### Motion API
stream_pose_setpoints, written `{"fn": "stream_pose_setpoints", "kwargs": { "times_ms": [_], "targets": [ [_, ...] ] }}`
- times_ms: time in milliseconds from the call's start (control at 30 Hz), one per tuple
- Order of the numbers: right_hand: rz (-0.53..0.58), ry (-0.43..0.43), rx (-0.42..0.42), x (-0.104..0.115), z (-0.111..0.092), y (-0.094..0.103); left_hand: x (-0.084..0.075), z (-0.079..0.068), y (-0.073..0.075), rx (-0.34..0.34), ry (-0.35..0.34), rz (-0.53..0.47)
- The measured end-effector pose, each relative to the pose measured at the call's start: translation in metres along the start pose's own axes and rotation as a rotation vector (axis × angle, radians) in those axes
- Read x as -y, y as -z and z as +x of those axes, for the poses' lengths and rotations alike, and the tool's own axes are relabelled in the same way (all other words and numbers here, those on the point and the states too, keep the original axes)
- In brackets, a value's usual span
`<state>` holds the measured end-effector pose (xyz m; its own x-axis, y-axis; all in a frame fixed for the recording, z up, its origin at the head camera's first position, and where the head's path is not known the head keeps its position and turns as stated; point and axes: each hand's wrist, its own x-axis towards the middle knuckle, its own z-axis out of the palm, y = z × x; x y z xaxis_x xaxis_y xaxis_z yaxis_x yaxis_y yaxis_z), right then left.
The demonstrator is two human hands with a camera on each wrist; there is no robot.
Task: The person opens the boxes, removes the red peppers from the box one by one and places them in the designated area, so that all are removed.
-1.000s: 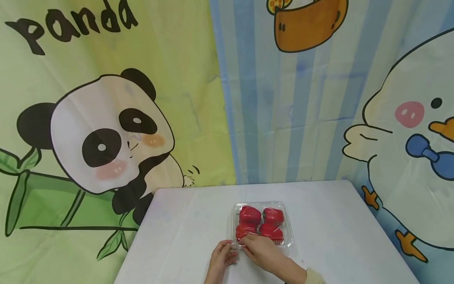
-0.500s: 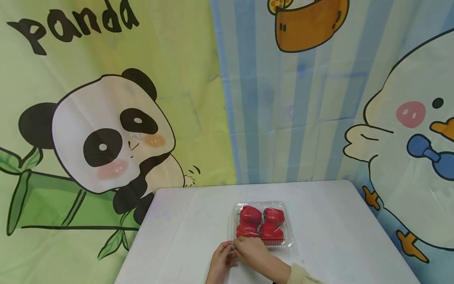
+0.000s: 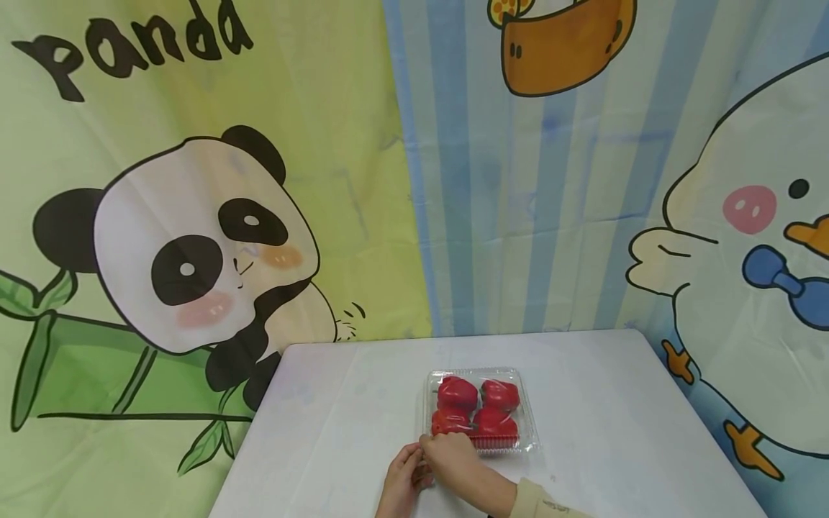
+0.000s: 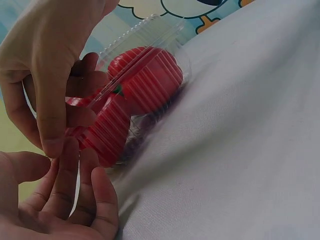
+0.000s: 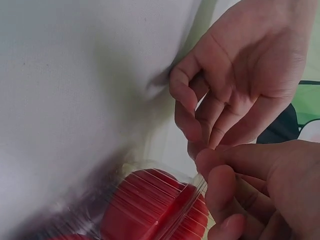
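Note:
A clear plastic clamshell box (image 3: pixel 527 432) with several red bell peppers (image 3: pixel 457 394) inside lies on the white table. At its near left corner the two hands meet, fingertips touching. My right hand (image 3: pixel 453 457) bends over the corner, thumb and forefinger pinching the rim there. My left hand (image 3: pixel 400 478) comes from below left, and its thumb and bent fingers (image 4: pixel 67 172) pinch the same corner. The exact bit of plastic between the fingertips is hidden in both wrist views. The lid (image 4: pixel 150 37) appears down over the peppers.
White table surface (image 3: pixel 337 417) spreads around the box on all sides. Behind the table hangs a cloth backdrop (image 3: pixel 363 216) printed with a panda and a white bird. A pale sleeve (image 3: pixel 537 500) covers the right forearm.
My right hand has shifted left along the box's front edge to the near left corner, against the left fingertips. The left hand and box have barely moved.

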<state>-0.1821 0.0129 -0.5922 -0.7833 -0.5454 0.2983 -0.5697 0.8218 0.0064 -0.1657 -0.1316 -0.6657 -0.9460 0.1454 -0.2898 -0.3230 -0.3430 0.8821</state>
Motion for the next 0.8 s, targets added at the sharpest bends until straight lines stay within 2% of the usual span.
{"fn": "stream_pose_setpoints", "kwargs": {
  "times_ms": [133, 300, 600, 800],
  "targets": [
    [-0.004, -0.012, 0.023, 0.0020, 0.0000, -0.0006, 0.0000, -0.0004, 0.0006, -0.007, 0.018, -0.002],
    [-0.007, -0.007, 0.003, 0.0032, -0.0003, -0.0016, -0.0003, -0.0006, 0.0015, -0.011, 0.027, 0.003],
    [-0.017, 0.002, -0.055, 0.0023, -0.0013, -0.0068, -0.0018, 0.0013, 0.0002, -0.003, -0.004, 0.033],
    [0.023, 0.005, -0.072, 0.0022, -0.0019, -0.0087, -0.0004, 0.0058, -0.0019, -0.053, -0.040, 0.087]
  ]
}}
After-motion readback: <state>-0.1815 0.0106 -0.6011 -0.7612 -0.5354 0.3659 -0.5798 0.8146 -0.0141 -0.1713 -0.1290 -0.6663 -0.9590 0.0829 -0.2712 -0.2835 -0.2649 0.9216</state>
